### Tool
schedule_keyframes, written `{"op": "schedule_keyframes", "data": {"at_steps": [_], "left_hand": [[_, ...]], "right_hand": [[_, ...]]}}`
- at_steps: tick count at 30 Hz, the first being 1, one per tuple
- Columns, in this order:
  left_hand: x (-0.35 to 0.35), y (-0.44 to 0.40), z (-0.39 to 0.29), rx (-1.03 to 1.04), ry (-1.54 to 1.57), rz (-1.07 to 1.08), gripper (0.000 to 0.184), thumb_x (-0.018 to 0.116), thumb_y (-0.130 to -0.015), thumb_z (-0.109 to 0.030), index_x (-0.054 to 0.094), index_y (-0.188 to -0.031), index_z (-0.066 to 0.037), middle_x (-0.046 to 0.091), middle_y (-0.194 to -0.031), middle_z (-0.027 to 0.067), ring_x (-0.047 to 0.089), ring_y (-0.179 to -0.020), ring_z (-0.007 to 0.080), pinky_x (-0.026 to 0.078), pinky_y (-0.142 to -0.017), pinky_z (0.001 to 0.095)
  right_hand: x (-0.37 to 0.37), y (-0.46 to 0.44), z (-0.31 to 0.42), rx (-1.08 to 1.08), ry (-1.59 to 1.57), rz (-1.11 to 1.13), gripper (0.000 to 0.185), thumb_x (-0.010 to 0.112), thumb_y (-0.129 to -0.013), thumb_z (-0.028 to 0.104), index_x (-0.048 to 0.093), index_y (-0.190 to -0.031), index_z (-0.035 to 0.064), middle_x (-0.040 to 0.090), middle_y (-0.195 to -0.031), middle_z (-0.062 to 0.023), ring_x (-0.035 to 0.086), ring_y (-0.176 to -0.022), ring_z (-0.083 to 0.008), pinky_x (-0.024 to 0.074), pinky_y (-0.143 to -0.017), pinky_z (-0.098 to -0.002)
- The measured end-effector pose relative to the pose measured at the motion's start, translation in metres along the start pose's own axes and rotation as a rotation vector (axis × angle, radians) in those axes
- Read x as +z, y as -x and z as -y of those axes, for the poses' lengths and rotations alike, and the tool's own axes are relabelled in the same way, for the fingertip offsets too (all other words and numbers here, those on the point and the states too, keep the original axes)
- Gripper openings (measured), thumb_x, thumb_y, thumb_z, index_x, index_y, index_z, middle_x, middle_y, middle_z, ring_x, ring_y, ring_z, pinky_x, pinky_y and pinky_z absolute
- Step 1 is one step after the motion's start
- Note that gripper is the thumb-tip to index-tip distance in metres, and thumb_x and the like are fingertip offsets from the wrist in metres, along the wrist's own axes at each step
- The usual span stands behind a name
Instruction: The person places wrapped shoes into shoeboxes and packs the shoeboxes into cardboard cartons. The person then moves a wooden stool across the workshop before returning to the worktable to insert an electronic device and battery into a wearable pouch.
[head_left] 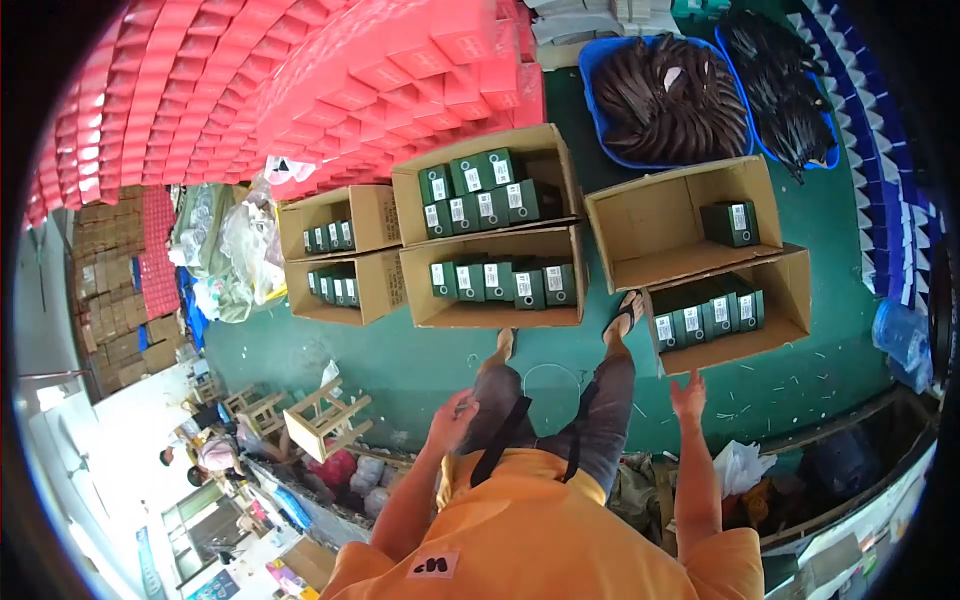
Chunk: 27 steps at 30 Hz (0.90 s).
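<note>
My left hand [452, 422] is raised beside my left thigh, slightly blurred, with its fingers partly bent and apart and nothing visible in it. Just below the lower right carton [735, 355] is my right hand [688, 398], its fingers stretched towards the carton's near edge; whether they touch it I cannot tell. That carton holds a row of dark green boxes [705, 305] with white labels. Behind it, another open carton [625, 225] contains one green box [730, 223]. In the middle, an upper carton [410, 180] and a lower carton [495, 316] hold several more green boxes.
Two smaller cartons [375, 285] with green boxes stand at the left. Red boxes [390, 70] are piled behind. Blue tubs [605, 130] of dark strips stand at the back right. A wooden stool [322, 420] is on the green floor [430, 365], at my left.
</note>
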<state>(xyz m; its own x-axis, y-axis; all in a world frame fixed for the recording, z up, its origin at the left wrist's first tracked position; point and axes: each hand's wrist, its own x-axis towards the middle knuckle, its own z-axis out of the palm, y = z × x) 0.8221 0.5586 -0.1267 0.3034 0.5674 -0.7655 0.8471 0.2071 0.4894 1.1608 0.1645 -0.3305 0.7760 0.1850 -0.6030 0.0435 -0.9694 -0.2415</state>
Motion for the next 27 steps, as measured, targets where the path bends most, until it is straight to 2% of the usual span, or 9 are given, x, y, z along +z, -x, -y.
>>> {"op": "schedule_keyframes", "data": {"at_steps": [3,7,9,10,13,20,23,25,27], "left_hand": [[-0.044,-0.006,0.039,0.013,0.006,-0.054,0.045,0.068,-0.097,-0.026,0.058,-0.135,-0.005,0.070,-0.109,0.0050,0.065,-0.097,0.0115,0.052,-0.084,0.0283],[-0.114,-0.022,0.126,-0.082,0.207,-0.039,0.043,0.064,-0.098,-0.023,0.058,-0.136,-0.006,0.070,-0.109,0.0037,0.065,-0.091,0.0111,0.051,-0.073,0.0264],[-0.150,-0.027,0.156,-0.172,0.270,-0.021,0.043,0.063,-0.097,-0.024,0.058,-0.137,-0.007,0.070,-0.110,0.0033,0.066,-0.092,0.0127,0.051,-0.073,0.0273],[-0.169,-0.022,0.172,-0.267,0.318,-0.031,0.044,0.063,-0.097,-0.024,0.057,-0.138,-0.008,0.069,-0.110,0.0029,0.066,-0.092,0.0143,0.050,-0.073,0.0282],[-0.218,-0.025,0.207,-0.427,0.371,-0.043,0.043,0.060,-0.098,-0.030,0.056,-0.138,-0.015,0.063,-0.120,0.0013,0.064,-0.103,0.0192,0.050,-0.080,0.0367],[-0.256,-0.035,0.228,-0.450,0.523,-0.129,0.045,0.059,-0.098,-0.032,0.055,-0.139,-0.015,0.062,-0.125,0.0031,0.063,-0.108,0.0214,0.050,-0.088,0.0398],[-0.245,-0.038,0.220,-0.408,0.572,-0.098,0.049,0.063,-0.096,-0.032,0.055,-0.140,-0.011,0.065,-0.120,0.0021,0.065,-0.102,0.0187,0.050,-0.079,0.0362],[-0.237,-0.041,0.208,-0.340,0.548,0.030,0.051,0.064,-0.096,-0.034,0.053,-0.141,-0.012,0.063,-0.126,0.0040,0.063,-0.109,0.0215,0.050,-0.090,0.0406],[-0.230,-0.045,0.200,-0.303,0.558,0.062,0.052,0.065,-0.095,-0.034,0.053,-0.140,-0.012,0.063,-0.127,0.0045,0.064,-0.108,0.0214,0.050,-0.090,0.0404]], "right_hand": [[0.026,0.052,0.027,0.123,-0.385,0.141,0.060,0.072,-0.083,0.021,0.053,-0.138,0.0068,0.064,-0.126,-0.0200,0.064,-0.112,-0.0341,0.0516,-0.095,-0.0437],[0.035,0.136,0.077,0.111,-0.345,0.067,0.046,0.062,-0.088,0.015,0.060,-0.131,0.0002,0.073,-0.107,-0.0174,0.070,-0.094,-0.0234,0.0545,-0.084,-0.0358],[0.048,0.173,0.095,0.120,-0.614,0.130,0.039,0.053,-0.087,0.007,0.066,-0.124,0.0020,0.074,-0.087,-0.0135,0.069,-0.078,-0.0189,0.0551,-0.074,-0.0326],[0.050,0.202,0.102,0.135,-0.594,0.124,0.039,0.053,-0.087,0.007,0.066,-0.124,0.0020,0.074,-0.087,-0.0135,0.069,-0.078,-0.0189,0.0551,-0.074,-0.0326],[0.056,0.254,0.143,0.189,-0.494,0.130,0.037,0.045,-0.084,0.002,0.073,-0.109,0.0037,0.066,-0.063,-0.0080,0.061,-0.054,-0.0142,0.0488,-0.052,-0.0285],[0.075,0.297,0.168,0.231,-0.509,0.214,0.033,0.044,-0.088,0.003,0.073,-0.103,0.0053,0.056,-0.055,-0.0037,0.050,-0.045,-0.0125,0.0381,-0.041,-0.0287],[0.062,0.300,0.195,0.231,-0.482,0.240,0.032,0.047,-0.087,0.004,0.073,-0.105,0.0055,0.057,-0.057,-0.0035,0.053,-0.048,-0.0121,0.0416,-0.045,-0.0293],[0.058,0.297,0.214,0.241,-0.543,0.224,0.032,0.049,-0.087,0.005,0.072,-0.110,0.0052,0.058,-0.058,-0.0021,0.054,-0.049,-0.0105,0.0413,-0.045,-0.0290],[0.063,0.294,0.221,0.229,-0.576,0.225,0.033,0.049,-0.087,0.005,0.072,-0.111,0.0053,0.058,-0.058,-0.0020,0.054,-0.049,-0.0107,0.0421,-0.046,-0.0290]]}}
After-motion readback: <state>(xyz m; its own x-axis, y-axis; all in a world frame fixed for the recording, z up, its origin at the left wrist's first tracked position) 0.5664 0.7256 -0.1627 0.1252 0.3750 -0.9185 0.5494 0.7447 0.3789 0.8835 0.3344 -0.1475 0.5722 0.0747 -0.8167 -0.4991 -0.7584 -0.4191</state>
